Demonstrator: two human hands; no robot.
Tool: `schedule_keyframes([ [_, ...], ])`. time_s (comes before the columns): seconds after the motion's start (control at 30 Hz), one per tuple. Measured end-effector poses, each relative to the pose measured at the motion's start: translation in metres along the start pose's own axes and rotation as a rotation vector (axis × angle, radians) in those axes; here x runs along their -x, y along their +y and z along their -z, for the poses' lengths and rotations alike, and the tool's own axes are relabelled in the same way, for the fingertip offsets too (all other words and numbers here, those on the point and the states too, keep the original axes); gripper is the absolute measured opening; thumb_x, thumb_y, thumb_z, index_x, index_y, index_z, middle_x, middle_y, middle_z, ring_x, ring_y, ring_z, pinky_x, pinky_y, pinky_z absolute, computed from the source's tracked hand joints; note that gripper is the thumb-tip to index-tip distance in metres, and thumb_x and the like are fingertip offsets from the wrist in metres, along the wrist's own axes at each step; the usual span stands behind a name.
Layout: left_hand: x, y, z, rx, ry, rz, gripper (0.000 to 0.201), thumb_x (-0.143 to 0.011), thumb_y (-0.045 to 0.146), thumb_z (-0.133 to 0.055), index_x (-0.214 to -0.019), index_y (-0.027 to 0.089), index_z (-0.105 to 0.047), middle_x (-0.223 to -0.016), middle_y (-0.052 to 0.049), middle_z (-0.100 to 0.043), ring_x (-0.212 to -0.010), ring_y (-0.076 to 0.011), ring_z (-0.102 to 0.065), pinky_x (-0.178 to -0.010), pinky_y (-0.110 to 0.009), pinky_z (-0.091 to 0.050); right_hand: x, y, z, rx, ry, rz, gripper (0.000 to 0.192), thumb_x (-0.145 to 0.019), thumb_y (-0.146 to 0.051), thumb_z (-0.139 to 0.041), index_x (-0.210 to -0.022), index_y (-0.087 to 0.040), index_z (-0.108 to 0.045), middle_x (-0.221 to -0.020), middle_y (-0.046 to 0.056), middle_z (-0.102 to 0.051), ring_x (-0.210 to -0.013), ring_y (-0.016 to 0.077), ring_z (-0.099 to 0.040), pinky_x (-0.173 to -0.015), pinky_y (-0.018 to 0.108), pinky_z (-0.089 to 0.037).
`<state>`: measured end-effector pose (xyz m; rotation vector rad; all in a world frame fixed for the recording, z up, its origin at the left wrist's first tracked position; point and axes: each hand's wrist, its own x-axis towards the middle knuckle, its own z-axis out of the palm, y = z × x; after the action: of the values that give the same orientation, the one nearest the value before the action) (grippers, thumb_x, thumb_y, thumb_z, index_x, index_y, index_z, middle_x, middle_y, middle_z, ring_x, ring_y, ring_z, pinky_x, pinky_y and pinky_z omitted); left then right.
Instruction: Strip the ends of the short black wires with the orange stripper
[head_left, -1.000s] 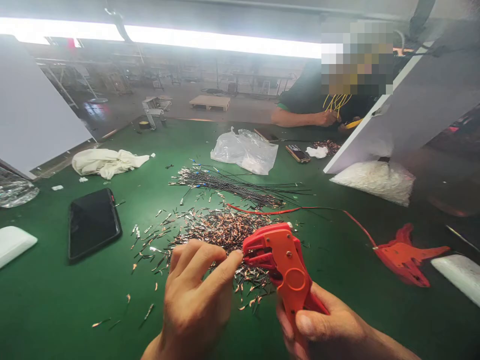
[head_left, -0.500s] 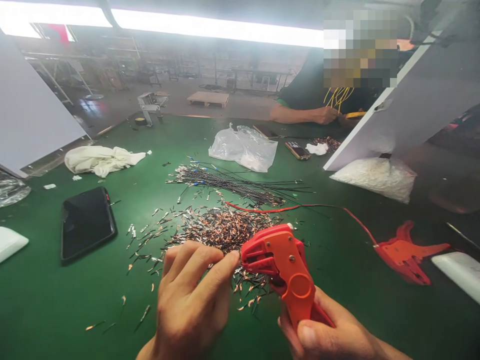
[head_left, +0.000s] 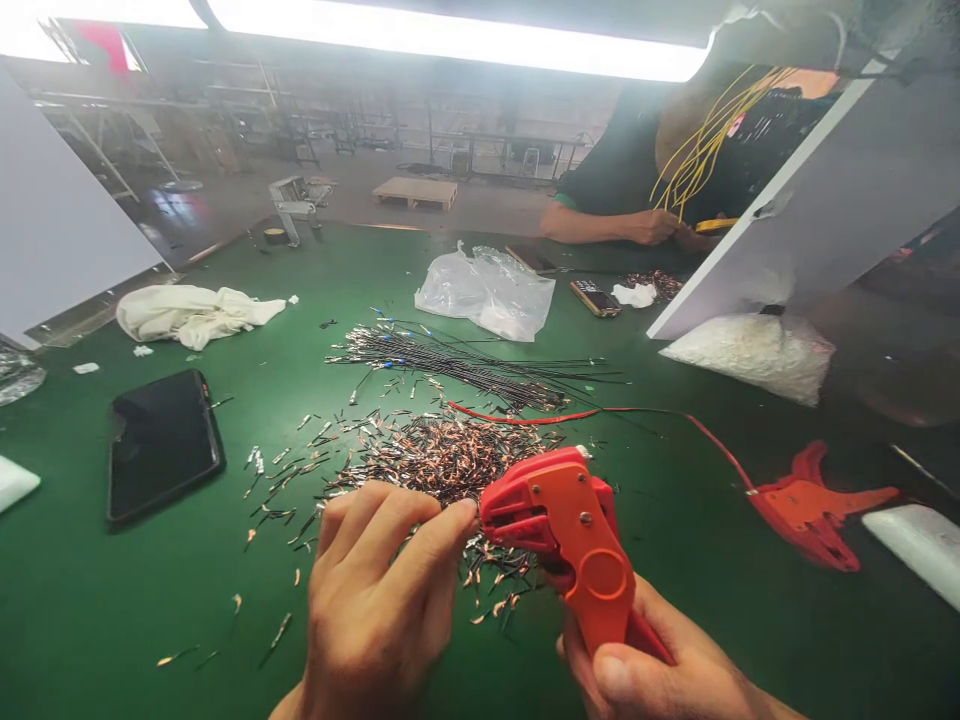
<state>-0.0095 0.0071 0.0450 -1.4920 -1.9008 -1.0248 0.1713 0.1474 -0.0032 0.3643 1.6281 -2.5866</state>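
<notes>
My right hand (head_left: 652,660) is wrapped round the handle of a red and orange wire stripper (head_left: 600,560), its jaws pointing left. Close to those jaws, my left hand (head_left: 382,590) has thumb and forefinger pinched together. Whatever sits between its fingertips is too small or hidden to make out. Just beyond both hands lies a heap of short black and copper wire scraps (head_left: 450,455). Behind the heap is a bundle of black wires (head_left: 465,365), with metal terminals and some blue pieces at the left ends.
A second red wire stripper (head_left: 810,500) with a red cord lies to the right. A black phone (head_left: 165,445) and a cream cloth (head_left: 195,315) are at left. Farther back are a clear plastic bag (head_left: 487,290), a white-filled bag (head_left: 757,355) and a co-worker's hand (head_left: 652,227) with yellow wires.
My hands and the wire stripper keep nearly the same pose. The view has shifted slightly, and more of the co-worker's yellow wires show.
</notes>
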Motion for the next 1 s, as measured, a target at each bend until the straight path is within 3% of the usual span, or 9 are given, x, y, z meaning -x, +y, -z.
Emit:
schedule_keyframes([
  [0.1,0.001,-0.002,0.000,0.002,-0.032,-0.005,0.017,-0.085,0.000,-0.064,-0.095,0.013,-0.067,-0.072,-0.001,-0.064,-0.069,-0.0143,-0.050,-0.070,-0.029,-0.036,0.000,-0.005,0.007,0.073,-0.098,-0.040,0.050,-0.080,-0.066,-0.062,-0.067,-0.019,-0.050,-0.056,-0.007,-0.032,-0.047,0.0063,-0.027,-0.044,0.023,-0.024],
  [0.3,0.005,-0.006,0.001,0.067,-0.091,0.028,0.018,-0.088,0.001,-0.062,-0.100,0.014,-0.062,-0.068,0.001,-0.059,-0.064,-0.0130,-0.048,-0.064,-0.027,-0.039,0.006,-0.002,0.013,0.165,0.027,-0.074,0.050,-0.078,-0.065,-0.066,-0.075,-0.022,-0.041,-0.064,-0.007,-0.032,-0.054,0.0077,-0.025,-0.048,0.023,-0.022],
  [0.5,0.006,-0.004,-0.002,0.194,-0.188,0.098,0.018,-0.091,0.002,-0.056,-0.101,0.015,-0.060,-0.073,0.001,-0.059,-0.063,-0.0117,-0.050,-0.057,-0.023,-0.043,0.003,-0.014,0.002,0.218,0.033,-0.123,0.058,-0.078,-0.074,-0.059,-0.068,-0.024,-0.033,-0.060,-0.008,-0.024,-0.053,0.0084,-0.017,-0.048,0.027,-0.016],
  [0.7,-0.001,-0.001,0.003,0.277,-0.226,0.204,0.015,-0.092,0.005,-0.053,-0.090,0.017,-0.061,-0.071,0.002,-0.062,-0.062,-0.0091,-0.056,-0.058,-0.018,-0.047,0.002,-0.031,-0.013,0.287,0.052,-0.163,0.068,-0.076,-0.083,-0.054,-0.059,-0.023,-0.026,-0.057,-0.009,-0.019,-0.053,0.0080,-0.012,-0.049,0.029,-0.012],
  [1.0,0.001,-0.005,0.005,0.358,-0.200,0.253,0.013,-0.091,0.007,-0.058,-0.096,0.018,-0.062,-0.079,0.004,-0.068,-0.065,-0.0053,-0.064,-0.065,-0.012,-0.050,-0.007,-0.023,-0.010,0.080,-0.010,-0.144,0.062,-0.076,-0.074,-0.063,-0.055,-0.022,-0.035,-0.049,-0.011,-0.024,-0.041,0.0039,-0.021,-0.038,0.021,-0.019],
])
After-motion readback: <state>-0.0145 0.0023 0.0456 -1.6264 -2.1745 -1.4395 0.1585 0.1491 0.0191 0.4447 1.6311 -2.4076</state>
